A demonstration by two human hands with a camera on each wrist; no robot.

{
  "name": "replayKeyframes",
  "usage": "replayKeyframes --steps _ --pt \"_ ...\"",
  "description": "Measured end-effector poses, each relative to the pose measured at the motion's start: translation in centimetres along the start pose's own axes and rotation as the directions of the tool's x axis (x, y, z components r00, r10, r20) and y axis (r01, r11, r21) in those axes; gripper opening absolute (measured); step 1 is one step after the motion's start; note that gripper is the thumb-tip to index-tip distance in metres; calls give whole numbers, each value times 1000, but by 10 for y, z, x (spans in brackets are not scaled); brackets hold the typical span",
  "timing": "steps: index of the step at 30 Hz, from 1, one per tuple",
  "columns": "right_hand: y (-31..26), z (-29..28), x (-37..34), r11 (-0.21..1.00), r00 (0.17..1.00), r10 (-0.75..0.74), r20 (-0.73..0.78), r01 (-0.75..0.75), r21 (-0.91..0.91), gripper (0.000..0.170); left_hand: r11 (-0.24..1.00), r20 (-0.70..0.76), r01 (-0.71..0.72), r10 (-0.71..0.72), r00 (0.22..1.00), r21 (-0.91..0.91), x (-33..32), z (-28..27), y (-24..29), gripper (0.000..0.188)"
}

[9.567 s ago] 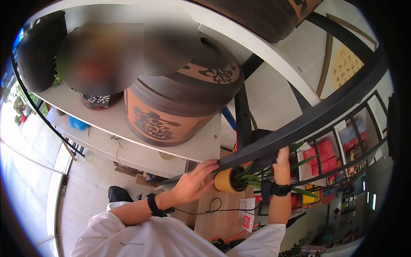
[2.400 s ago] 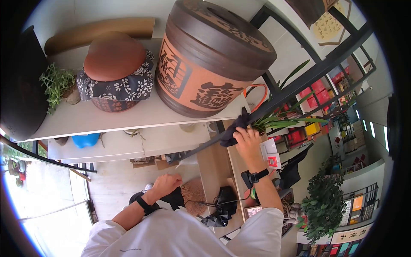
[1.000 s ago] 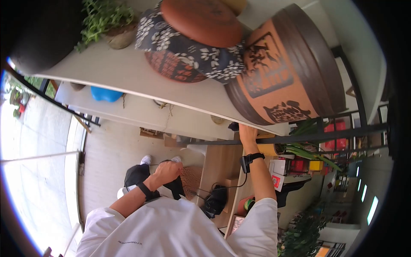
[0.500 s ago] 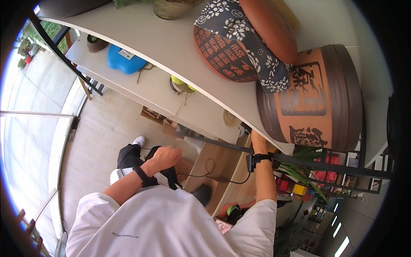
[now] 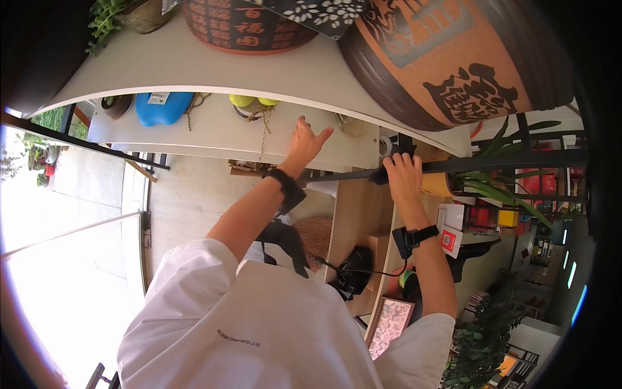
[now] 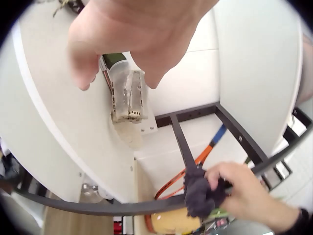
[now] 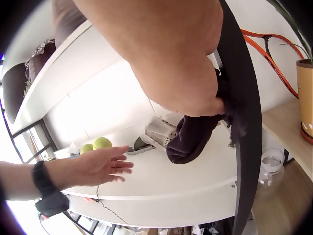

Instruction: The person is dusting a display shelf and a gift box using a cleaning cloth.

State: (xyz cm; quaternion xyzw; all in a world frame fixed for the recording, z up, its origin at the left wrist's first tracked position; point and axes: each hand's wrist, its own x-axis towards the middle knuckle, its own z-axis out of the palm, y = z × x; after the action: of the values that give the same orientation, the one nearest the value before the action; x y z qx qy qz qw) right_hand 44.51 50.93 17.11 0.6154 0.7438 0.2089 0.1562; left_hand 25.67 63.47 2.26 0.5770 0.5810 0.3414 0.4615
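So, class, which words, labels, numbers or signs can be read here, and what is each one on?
"百福": clay pot; its other characters are unclear.
Large jar: bold stylised characters, not surely readable.
White shirt: upside-down lettering, too small.
Blue object: label too small.
White card: red square, too small.
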Motion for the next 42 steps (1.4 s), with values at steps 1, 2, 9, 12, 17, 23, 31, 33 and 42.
replayKeyframes --steps 1,2,9,12,17,23,31,33,42 --pt "-1 -4 -4 1000 999 2 -46 -1 30 13 1000 -75 -14 12 997 -26 20 21 -3 62" --pt "1 -4 -5 999 995 27 -94 -22 48 12 998 -148 -27 19 989 -55 38 44 -11 64" --pt "-9 6 -25 976 970 147 -195 -111 186 11 957 -341 -181 96 935 -228 89 108 6 61" --pt "-8 8 -34 977 975 133 -180 -99 188 12 945 -361 -229 135 923 -233 94 118 13 59" --pt "-4 -5 -44 964 981 113 -161 -68 259 13 929 -331 -308 229 915 -207 94 117 23 56" --pt "-26 -11 -65 921 978 120 -170 -46 387 19 898 -196 -426 401 895 -108 48 103 33 52" --pt "-37 -21 -100 850 969 220 -117 -132 510 27 917 46 -393 396 917 -63 32 121 7 87" --pt "-38 -24 -110 835 967 239 -93 -156 528 30 920 70 -390 391 918 -27 36 123 3 86" --pt "-41 10 -154 381 812 575 104 -378 844 35 889 -62 -433 445 893 147 -1 90 0 83"
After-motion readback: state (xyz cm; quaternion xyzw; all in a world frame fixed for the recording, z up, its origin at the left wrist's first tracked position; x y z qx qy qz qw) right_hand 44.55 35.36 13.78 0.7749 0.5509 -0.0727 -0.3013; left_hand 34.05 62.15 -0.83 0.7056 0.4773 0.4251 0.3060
